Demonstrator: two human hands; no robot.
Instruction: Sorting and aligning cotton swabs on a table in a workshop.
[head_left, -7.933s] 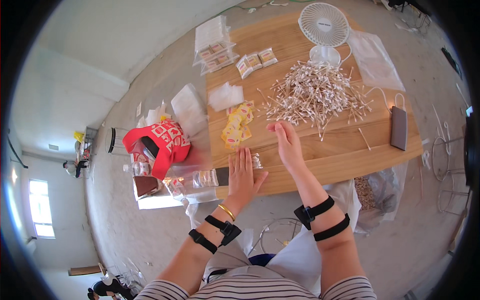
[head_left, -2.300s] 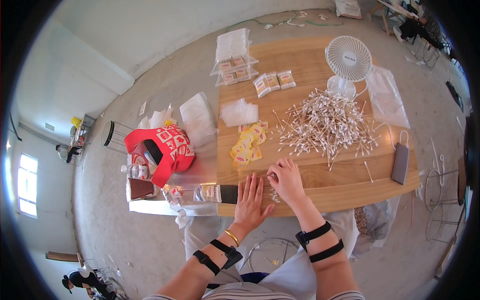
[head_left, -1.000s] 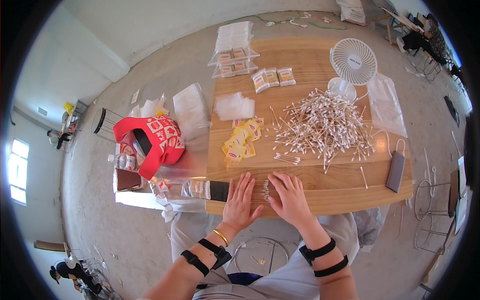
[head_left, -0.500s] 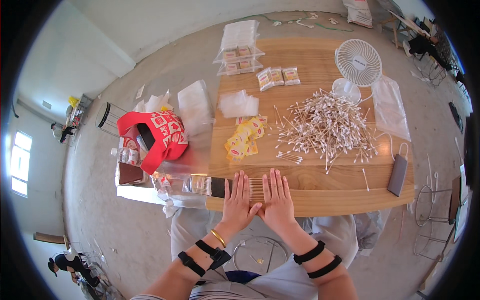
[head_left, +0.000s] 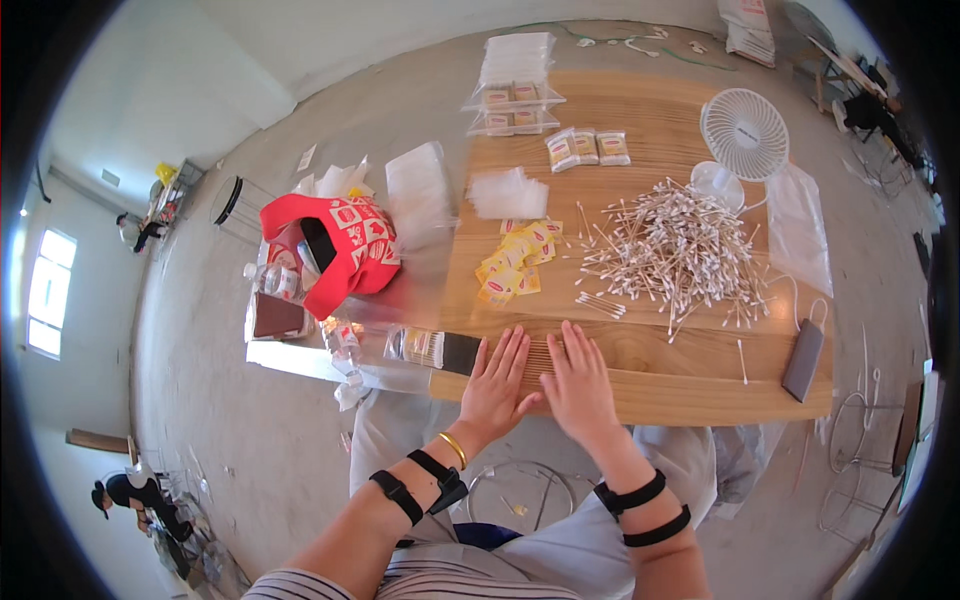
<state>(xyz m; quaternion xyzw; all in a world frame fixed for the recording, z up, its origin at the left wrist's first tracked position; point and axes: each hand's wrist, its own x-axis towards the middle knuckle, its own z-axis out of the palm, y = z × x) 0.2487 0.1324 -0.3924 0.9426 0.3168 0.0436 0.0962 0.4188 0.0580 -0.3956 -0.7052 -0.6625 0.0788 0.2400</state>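
A row of cotton swabs (head_left: pixel 538 362) is laid flat on the wooden table (head_left: pixel 700 400), close to the near edge and left of that edge's middle. The sticks are set side by side, with their long axis turned left to right, roughly along the near edge; both ends are hidden by the hands, so the tips cannot be made out.

The left hand (head_left: pixel 497 378) is placed palm down over the left part of the row, its fingers stretched toward the far edge and leaned slightly right, its thumb spread rightward. The right hand (head_left: pixel 580 388) is placed over the right part, its fingers extended toward the far edge and leaned left, its thumb brought near the left thumb. Nothing is clenched in either hand; the swabs are covered by flat fingers, and how firmly they are pressed cannot be told. Black straps (head_left: pixel 640 492) are worn on both forearms.

A dark pad (head_left: pixel 461 353) is seen just left of the left hand, by the left edge. Farther from the near edge, a small bunch of swabs (head_left: pixel 602 305) is pointed left to right, with yellow cards (head_left: pixel 515 262) strewn to its left and a heap of swabs (head_left: pixel 685 255) piled toward the right edge.
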